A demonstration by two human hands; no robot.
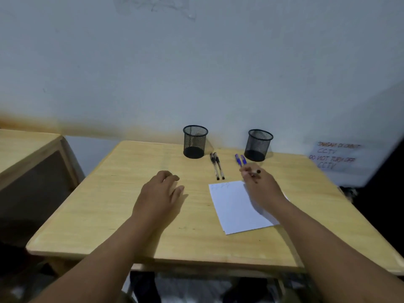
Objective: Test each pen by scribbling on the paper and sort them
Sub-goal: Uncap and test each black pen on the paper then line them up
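Note:
A white sheet of paper [236, 206] lies on the wooden table [131, 215], with faint scribbles near its top left corner. My right hand [260, 184] hovers over the paper's top right corner, shut on a pen [254, 174] with a dark end. Two black pens [217, 166] lie side by side just beyond the paper. Two blue pens [240, 159] lie to their right, partly hidden by my right fingers. My left hand [160, 193] rests flat on the table left of the paper, holding nothing.
Two black mesh cups stand at the table's far edge against the wall: one [195, 141] left of the black pens, one [258, 145] right of the blue pens. A handwritten notice [334, 156] hangs at the right. Another wooden table [26, 149] stands at the left.

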